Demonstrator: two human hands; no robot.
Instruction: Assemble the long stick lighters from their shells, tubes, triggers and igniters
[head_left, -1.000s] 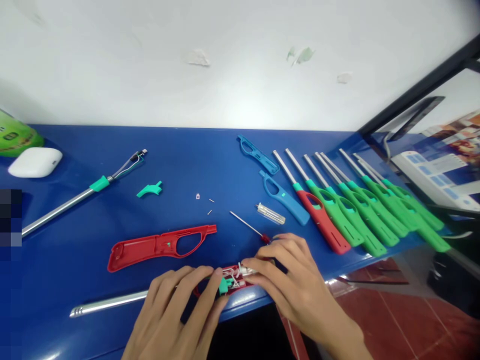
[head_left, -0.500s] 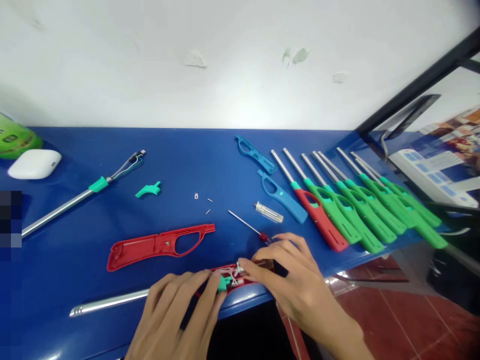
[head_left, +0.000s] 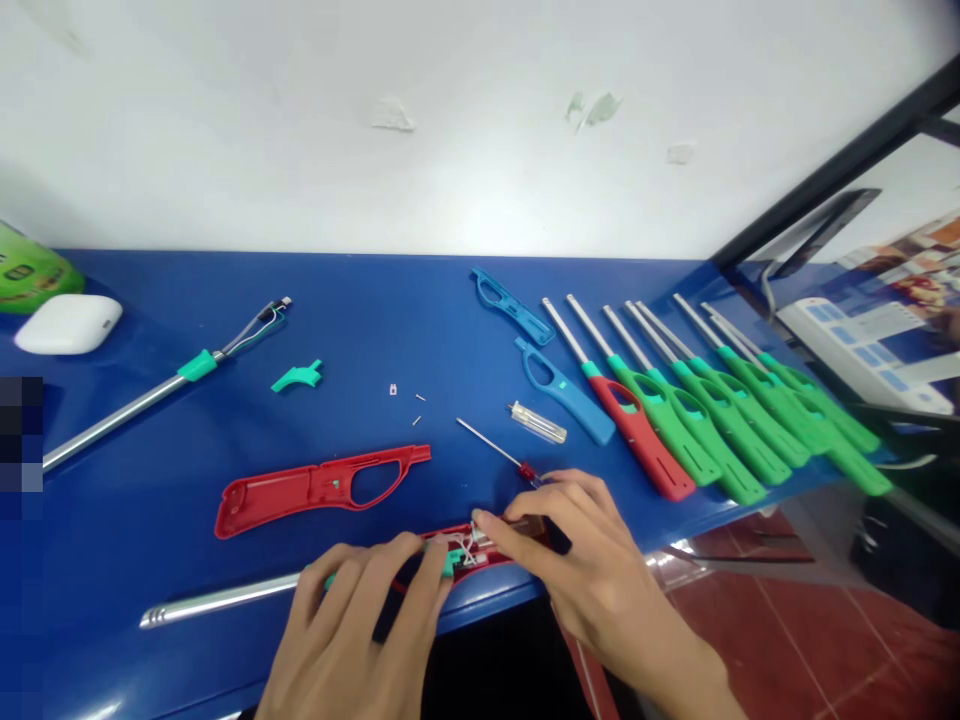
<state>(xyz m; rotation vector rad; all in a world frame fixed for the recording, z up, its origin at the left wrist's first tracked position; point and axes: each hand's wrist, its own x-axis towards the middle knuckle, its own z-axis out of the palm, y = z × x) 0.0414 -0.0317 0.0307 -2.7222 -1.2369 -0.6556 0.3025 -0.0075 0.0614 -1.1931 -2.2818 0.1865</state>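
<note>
An opened gas lighter (head_left: 493, 557) lies at the table's front edge, its long metal tube (head_left: 225, 600) pointing left. White wires and a green trigger (head_left: 452, 562) show in its red shell. My left hand (head_left: 360, 620) is closed over the trigger end, fingertips pressing on it; the palm hides much of the body. With thumb and fingers, my right hand (head_left: 600, 570) grips the lighter's handle end, the thumb at a small white fitting. Just beyond the right fingers lies a thin screwdriver (head_left: 491, 448). The other red shell half (head_left: 274, 503) rests hollow side up.
Several assembled lighters (head_left: 697, 420) lie in a row at right. Two blue shell halves (head_left: 574, 395), a clear fuel tank (head_left: 538, 423), two tiny screws (head_left: 417, 420) and a loose green trigger (head_left: 298, 376) lie mid-table. Another tube with wires (head_left: 120, 425) and a white case (head_left: 69, 324) are left.
My left fingers have shifted slightly on the lighter, showing a bit of green between them. My right thumb has moved slightly up and left. The other parts stay put.
</note>
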